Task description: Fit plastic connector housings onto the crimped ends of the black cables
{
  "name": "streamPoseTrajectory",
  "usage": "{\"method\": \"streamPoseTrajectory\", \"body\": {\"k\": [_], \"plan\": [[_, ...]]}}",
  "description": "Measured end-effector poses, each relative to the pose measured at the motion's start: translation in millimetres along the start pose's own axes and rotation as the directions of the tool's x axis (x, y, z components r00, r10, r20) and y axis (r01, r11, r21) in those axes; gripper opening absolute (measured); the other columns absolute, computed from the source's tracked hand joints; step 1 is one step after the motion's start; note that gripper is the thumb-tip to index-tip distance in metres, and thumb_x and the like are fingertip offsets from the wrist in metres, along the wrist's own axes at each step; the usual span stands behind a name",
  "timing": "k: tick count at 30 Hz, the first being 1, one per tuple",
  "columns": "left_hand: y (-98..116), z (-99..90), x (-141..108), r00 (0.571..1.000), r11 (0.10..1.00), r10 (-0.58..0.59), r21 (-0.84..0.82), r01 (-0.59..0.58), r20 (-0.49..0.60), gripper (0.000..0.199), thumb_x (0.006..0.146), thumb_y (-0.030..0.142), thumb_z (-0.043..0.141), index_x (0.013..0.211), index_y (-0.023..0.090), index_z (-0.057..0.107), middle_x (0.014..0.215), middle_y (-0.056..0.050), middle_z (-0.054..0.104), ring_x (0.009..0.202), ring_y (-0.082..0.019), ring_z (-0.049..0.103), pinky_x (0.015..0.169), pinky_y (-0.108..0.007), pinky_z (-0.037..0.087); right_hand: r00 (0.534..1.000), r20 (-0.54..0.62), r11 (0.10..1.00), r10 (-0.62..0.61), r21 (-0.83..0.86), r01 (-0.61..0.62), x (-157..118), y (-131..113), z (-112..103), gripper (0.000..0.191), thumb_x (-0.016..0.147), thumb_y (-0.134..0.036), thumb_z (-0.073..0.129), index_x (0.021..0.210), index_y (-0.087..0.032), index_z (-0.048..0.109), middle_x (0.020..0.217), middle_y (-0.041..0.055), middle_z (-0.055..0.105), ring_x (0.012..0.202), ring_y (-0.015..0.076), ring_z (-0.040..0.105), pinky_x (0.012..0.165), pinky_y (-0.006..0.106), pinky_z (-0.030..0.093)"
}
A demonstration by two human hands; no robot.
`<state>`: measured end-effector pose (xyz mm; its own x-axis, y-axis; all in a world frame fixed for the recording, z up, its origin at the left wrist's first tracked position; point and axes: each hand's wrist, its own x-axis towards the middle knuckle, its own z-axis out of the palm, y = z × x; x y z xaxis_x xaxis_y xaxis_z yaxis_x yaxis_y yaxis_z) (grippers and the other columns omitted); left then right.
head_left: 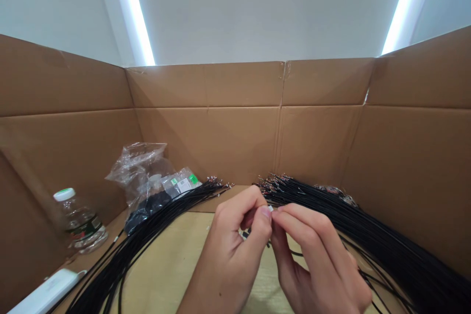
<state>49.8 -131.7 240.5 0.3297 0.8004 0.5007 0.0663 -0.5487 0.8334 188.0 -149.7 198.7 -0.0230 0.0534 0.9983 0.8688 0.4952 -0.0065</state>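
Note:
My left hand point(237, 248) is closed in a pinch at the centre, its thumb and forefinger on a small white connector point(271, 208). Right beside it, my right hand point(316, 255) is also pinched, with its fingertips meeting the left ones at the connector. Whatever lies between the right fingertips is hidden. A short piece of black cable point(296, 254) shows behind the hands. Beyond my right hand lies a thick bundle of black cables point(353, 223) with thin coloured wire ends. Another bundle of black cables point(158, 233) curves along the left side.
Cardboard walls point(206, 142) enclose the yellowish work surface point(165, 260) on three sides. At left stand a clear bottle point(86, 230) with a white cap and a white box-like object point(49, 292). Clear plastic bags point(143, 171) with dark contents lie behind the left cables.

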Motion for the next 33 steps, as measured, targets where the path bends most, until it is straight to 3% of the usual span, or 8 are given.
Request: {"method": "streamPoseTrajectory", "body": {"k": [5, 8, 11, 15, 19, 26, 29, 33], "plan": [[0, -0.4, 0, 1.0, 1.0, 0.012, 0.013, -0.012, 0.009, 0.038, 0.112, 0.034, 0.05, 0.076, 0.023, 0.043, 0.073, 0.003, 0.042, 0.067, -0.015, 0.039, 0.06, -0.03, 0.033, 0.998, 0.02, 0.985, 0.065, 0.159, -0.067, 0, 2, 2, 0.025, 0.098, 0.003, 0.068, 0.111, -0.019, 0.073, 0.098, 0.0042, 0.079, 0.084, 0.0146, 0.078, 0.08, 0.024, 0.062], [-3, -1.0, 0, 1.0, 0.998, 0.018, -0.054, -0.018, 0.006, 0.038, 0.113, 0.036, 0.052, 0.078, 0.023, 0.047, 0.076, 0.003, 0.045, 0.071, -0.016, 0.042, 0.064, -0.029, 0.036, 0.977, 0.108, 0.92, 0.184, 0.331, -0.21, 7, 4, 0, 0.022, 0.099, 0.001, 0.067, 0.105, -0.02, 0.072, 0.094, 0.0029, 0.074, 0.082, 0.0129, 0.073, 0.073, 0.022, 0.062], [-5, 0.0, 1, 1.0, 0.989, 0.024, -0.149, -0.024, -0.002, 0.036, 0.113, 0.038, 0.054, 0.08, 0.023, 0.052, 0.079, 0.002, 0.049, 0.075, -0.016, 0.045, 0.068, -0.028, 0.04, 0.903, 0.259, 0.745, 0.343, 0.51, -0.43, 16, 4, -2, 0.015, 0.105, -0.012, 0.068, 0.097, -0.023, 0.072, 0.088, 0.0008, 0.069, 0.074, 0.0114, 0.069, 0.063, 0.019, 0.059], [-6, 2.0, 1, 1.0, 0.968, 0.008, -0.25, -0.003, 0.018, 0.036, 0.113, 0.039, 0.056, 0.081, 0.022, 0.054, 0.078, 0.002, 0.05, 0.073, -0.016, 0.047, 0.068, -0.027, 0.042, 0.76, 0.498, 0.377, 0.417, 0.666, -0.643, 21, 6, -4, 0.015, 0.108, -0.026, 0.071, 0.094, -0.021, 0.074, 0.089, 0.0014, 0.067, 0.072, 0.0127, 0.074, 0.065, 0.021, 0.065], [-5, 2.0, 1, 0.999, 0.947, 0.012, -0.322, 0.002, 0.042, 0.038, 0.112, 0.039, 0.058, 0.079, 0.022, 0.054, 0.074, 0.002, 0.053, 0.069, -0.014, 0.049, 0.067, -0.026, 0.043, 0.651, 0.67, 0.047, 0.357, 0.683, -0.729, 16, 13, -5, 0.015, 0.109, -0.031, 0.073, 0.099, -0.021, 0.076, 0.089, 0.0025, 0.069, 0.075, 0.0139, 0.074, 0.07, 0.024, 0.066], [-3, 2.2, 0, 0.991, 0.868, -0.015, -0.491, 0.078, 0.131, 0.039, 0.109, 0.043, 0.067, 0.079, 0.02, 0.057, 0.072, 0.002, 0.055, 0.064, -0.013, 0.056, 0.064, -0.025, 0.051, 0.542, 0.826, -0.378, 0.153, 0.556, -0.741, 17, 19, -8, 0.012, 0.109, -0.029, 0.075, 0.102, -0.02, 0.078, 0.087, 0.0003, 0.066, 0.078, 0.0105, 0.066, 0.072, 0.019, 0.062], [0, 3.4, -1, 0.988, 0.836, -0.032, -0.537, 0.111, 0.153, 0.041, 0.107, 0.047, 0.071, 0.079, 0.02, 0.057, 0.071, 0.002, 0.056, 0.063, -0.013, 0.058, 0.062, -0.025, 0.055, 0.498, 0.864, -0.483, 0.074, 0.468, -0.74, 19, 22, -9, 0.012, 0.109, -0.028, 0.075, 0.103, -0.019, 0.08, 0.084, 0.0001, 0.066, 0.076, 0.0087, 0.065, 0.071, 0.017, 0.061], [-1, 3.5, -2, 0.987, 0.853, -0.034, -0.51, 0.109, 0.154, 0.04, 0.108, 0.046, 0.069, 0.08, 0.02, 0.058, 0.071, 0.002, 0.057, 0.065, -0.013, 0.059, 0.064, -0.025, 0.055, 0.438, 0.899, -0.524, 0.004, 0.375, -0.765, 19, 27, -7, 0.013, 0.108, -0.029, 0.077, 0.104, -0.017, 0.081, 0.085, 0.0008, 0.067, 0.074, 0.008, 0.066, 0.071, 0.017, 0.06]]}}
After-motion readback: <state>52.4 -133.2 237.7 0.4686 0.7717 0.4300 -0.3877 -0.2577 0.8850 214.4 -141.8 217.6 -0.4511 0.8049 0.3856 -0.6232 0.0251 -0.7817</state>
